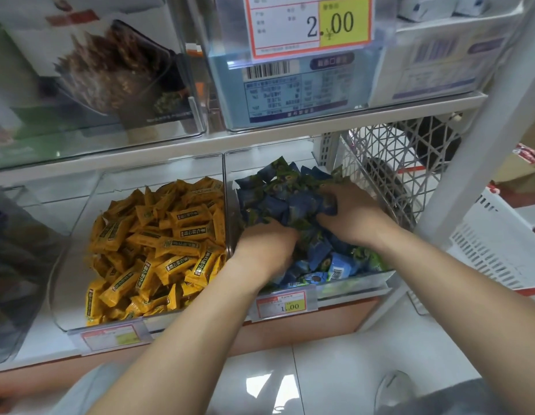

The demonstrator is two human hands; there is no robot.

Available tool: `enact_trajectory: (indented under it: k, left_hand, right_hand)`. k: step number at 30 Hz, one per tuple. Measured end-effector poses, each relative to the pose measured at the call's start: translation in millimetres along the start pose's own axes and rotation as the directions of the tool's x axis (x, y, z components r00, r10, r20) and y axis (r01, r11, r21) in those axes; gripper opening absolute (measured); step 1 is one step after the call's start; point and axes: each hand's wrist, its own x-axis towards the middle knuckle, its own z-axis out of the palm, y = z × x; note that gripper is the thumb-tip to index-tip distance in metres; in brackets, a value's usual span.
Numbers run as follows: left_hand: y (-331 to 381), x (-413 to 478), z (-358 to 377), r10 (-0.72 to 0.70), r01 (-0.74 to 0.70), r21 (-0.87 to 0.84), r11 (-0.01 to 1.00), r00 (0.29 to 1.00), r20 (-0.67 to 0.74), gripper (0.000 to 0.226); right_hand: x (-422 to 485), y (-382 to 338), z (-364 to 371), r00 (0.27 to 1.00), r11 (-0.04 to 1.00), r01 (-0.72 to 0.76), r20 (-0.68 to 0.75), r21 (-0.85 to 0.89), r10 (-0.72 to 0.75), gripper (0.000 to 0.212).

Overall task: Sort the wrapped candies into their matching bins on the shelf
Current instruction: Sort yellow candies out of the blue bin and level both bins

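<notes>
As two bare forearms reach up from the bottom of the view, both hands sink into the right-hand clear plastic bin (350, 283) on the low shelf, just behind its small red-and-yellow price tag (281, 305). The left hand (264, 250) lies knuckles-up near the front. Its fingers are buried in the pile, so I cannot tell whether they grip anything. Farther in, the right hand (354, 218) curls its fingers (327, 194) and thumb around a clump of blue-and-green wrapped candies (278, 187), which fill this bin.

Just beside it on the left, a second clear plastic bin (80, 211) holds only yellow-orange wrapped candies (158, 241). No stray colour shows on top of either pile, so the sorting looks nearly finished. What remains is probably a check for mismatched pieces buried deeper.

Behind the right bin stands a white lattice plastic basket (380, 163). On the shelf above, a large price label (311, 22) reads 2.00.
</notes>
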Motion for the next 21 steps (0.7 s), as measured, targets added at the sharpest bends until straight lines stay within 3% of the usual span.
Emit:
enact_trajectory:
  k: [3, 5, 7, 9, 14, 17, 21]
  left_hand:
    - [2.9, -2.3, -9.9, -0.033, 0.033, -0.120, 0.992, 0.999, 0.009, 0.033]
    - [-5.1, -14.2, -25.2, -0.033, 0.010, -0.174, 0.985, 0.991, -0.130, 0.028]
    - [-19.7, -33.8, -41.7, -0.053, -0.009, -0.191, 0.981, 0.946, -0.319, 0.024]
    - [-39.5, -56.6, -51.9, -0.113, 0.041, -0.176, 0.983, 0.901, -0.419, 0.024]
    - [-80.1, -101.1, -46.2, -0.329, 0.264, -0.208, 0.942, 0.849, -0.413, 0.029]
    - [-69.5, -106.0, -39.1, -0.340, 0.288, -0.182, 0.940, 0.825, -0.451, 0.032]
    - [-30.8, -94.4, -34.8, -0.197, 0.208, -0.040, 0.977, 0.824, -0.532, 0.032]
  right_hand:
    - [-7.9, 4.8, 1.2, 0.994, 1.000, 0.005, 0.105, 0.023, -0.008, 0.059]
    - [-13.4, 8.2, 1.0, 0.991, 0.999, 0.018, 0.129, 0.042, -0.023, 0.053]
    - [-17.3, 8.5, -2.2, 0.993, 0.998, 0.034, 0.109, 0.061, -0.040, 0.046]
    - [-18.8, 7.1, -6.2, 0.996, 0.996, 0.058, 0.068, 0.064, -0.062, 0.037]
    - [-23.8, -0.5, -10.7, 0.997, 0.992, 0.078, 0.014, -0.099, -0.077, 0.047]
    - [-29.2, -4.9, -7.3, 0.980, 0.958, 0.006, 0.193, -0.288, 0.052, 0.054]
    - [-35.6, -8.8, 0.0, 0.896, 0.965, 0.031, 0.435, -0.262, 0.089, 0.066]
